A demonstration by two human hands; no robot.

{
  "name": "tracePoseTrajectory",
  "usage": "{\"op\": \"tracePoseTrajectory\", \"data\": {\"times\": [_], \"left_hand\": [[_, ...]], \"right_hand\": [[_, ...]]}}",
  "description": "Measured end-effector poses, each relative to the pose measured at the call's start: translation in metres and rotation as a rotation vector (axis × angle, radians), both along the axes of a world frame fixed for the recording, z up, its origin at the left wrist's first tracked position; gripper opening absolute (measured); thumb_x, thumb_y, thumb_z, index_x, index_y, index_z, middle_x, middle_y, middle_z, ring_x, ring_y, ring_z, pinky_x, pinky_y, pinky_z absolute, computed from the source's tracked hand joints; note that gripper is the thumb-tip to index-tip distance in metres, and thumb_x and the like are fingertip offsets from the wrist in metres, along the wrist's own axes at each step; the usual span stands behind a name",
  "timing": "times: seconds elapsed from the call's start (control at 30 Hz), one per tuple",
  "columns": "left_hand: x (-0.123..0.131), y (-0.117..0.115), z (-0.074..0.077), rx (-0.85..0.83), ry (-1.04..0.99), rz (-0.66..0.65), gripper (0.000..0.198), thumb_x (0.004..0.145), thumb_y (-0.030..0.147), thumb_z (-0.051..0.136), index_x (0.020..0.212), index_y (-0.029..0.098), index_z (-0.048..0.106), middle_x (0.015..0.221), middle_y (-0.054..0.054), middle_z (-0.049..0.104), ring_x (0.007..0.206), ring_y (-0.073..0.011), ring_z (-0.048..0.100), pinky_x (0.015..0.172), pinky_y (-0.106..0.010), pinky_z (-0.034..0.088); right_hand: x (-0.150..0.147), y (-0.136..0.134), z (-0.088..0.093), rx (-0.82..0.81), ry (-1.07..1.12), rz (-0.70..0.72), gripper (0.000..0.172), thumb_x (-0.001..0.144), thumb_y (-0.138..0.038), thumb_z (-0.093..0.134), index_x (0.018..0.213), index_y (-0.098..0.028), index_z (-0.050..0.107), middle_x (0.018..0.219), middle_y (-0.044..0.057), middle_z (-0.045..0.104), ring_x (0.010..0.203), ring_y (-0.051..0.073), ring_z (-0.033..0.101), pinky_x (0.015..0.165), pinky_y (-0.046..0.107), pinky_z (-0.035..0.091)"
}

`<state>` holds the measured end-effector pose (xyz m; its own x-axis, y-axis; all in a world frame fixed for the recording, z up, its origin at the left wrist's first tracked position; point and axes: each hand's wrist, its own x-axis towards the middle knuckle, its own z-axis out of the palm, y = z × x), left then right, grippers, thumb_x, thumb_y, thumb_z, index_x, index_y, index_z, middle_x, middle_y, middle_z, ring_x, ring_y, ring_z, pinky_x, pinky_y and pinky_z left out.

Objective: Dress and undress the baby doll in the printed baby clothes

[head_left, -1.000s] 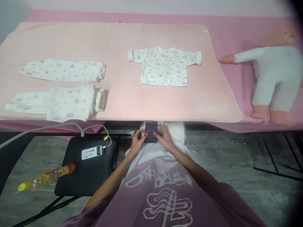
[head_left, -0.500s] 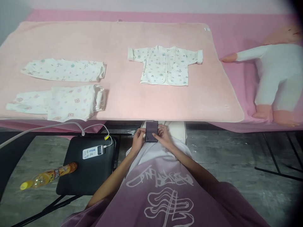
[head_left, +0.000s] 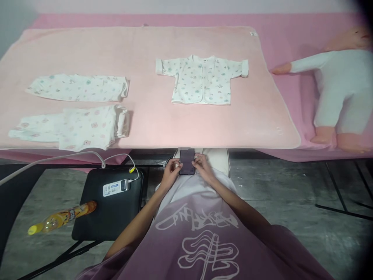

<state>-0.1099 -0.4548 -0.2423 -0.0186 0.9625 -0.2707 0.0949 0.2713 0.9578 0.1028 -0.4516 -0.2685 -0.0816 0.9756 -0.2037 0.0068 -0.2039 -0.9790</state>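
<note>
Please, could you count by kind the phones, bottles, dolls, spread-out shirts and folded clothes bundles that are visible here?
Phone: 1, between the left hand and right hand
Bottle: 1
Doll: 1
Spread-out shirt: 1
Upper bundle and lower bundle: 2
Total: 6

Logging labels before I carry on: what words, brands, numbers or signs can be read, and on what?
None reads clearly enough to quote.
Purple T-shirt: stylized white lettering, illegible.
Bottle label: too blurred.
White device on the black seat: blue print too small.
Blanket tag: too small.
Baby jacket: tiny neck marks, too small.
Smartphone: nothing readable.
</note>
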Motion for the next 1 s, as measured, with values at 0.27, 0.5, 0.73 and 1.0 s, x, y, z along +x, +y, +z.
{"op": "tracePoseTrajectory", "data": {"times": [0.27, 0.5, 0.73, 1.0], "left_hand": [[0.000, -0.001, -0.003, 0.047, 0.030, -0.014, 0.038, 0.085, 0.044, 0.084, 0.111, 0.021, 0.070, 0.101, -0.001, 0.062, 0.076, -0.0143, 0.050, 0.074, -0.026, 0.039], [0.004, 0.002, -0.002, 0.042, 0.033, 0.011, 0.039, 0.086, 0.046, 0.085, 0.113, 0.021, 0.070, 0.093, 0.000, 0.060, 0.074, -0.0147, 0.049, 0.073, -0.027, 0.038], [0.003, 0.002, -0.002, 0.006, -0.020, 0.048, 0.034, 0.090, 0.049, 0.079, 0.108, 0.021, 0.072, 0.100, -0.004, 0.069, 0.090, -0.0200, 0.062, 0.087, -0.030, 0.047], [0.009, 0.009, -0.003, -0.062, -0.028, 0.155, 0.032, 0.092, 0.053, 0.067, 0.091, 0.021, 0.072, 0.100, -0.007, 0.073, 0.100, -0.0248, 0.066, 0.088, -0.032, 0.053]], "right_hand": [[0.001, 0.000, -0.001, 0.012, 0.009, 0.009, 0.049, 0.098, -0.049, 0.070, 0.137, -0.025, 0.050, 0.097, 0.001, 0.060, 0.088, 0.021, 0.063, 0.086, 0.039, 0.054], [-0.003, -0.001, -0.007, 0.043, -0.039, -0.003, 0.061, 0.091, -0.046, 0.080, 0.138, -0.026, 0.048, 0.096, 0.000, 0.060, 0.084, 0.021, 0.061, 0.078, 0.037, 0.052], [-0.003, -0.001, -0.007, 0.069, -0.054, 0.003, 0.061, 0.089, -0.043, 0.080, 0.137, -0.026, 0.046, 0.093, -0.001, 0.059, 0.080, 0.019, 0.060, 0.076, 0.035, 0.052], [-0.003, -0.002, -0.005, 0.045, -0.079, 0.004, 0.072, 0.083, -0.045, 0.088, 0.138, -0.027, 0.045, 0.097, -0.001, 0.059, 0.084, 0.020, 0.060, 0.079, 0.037, 0.052]]}}
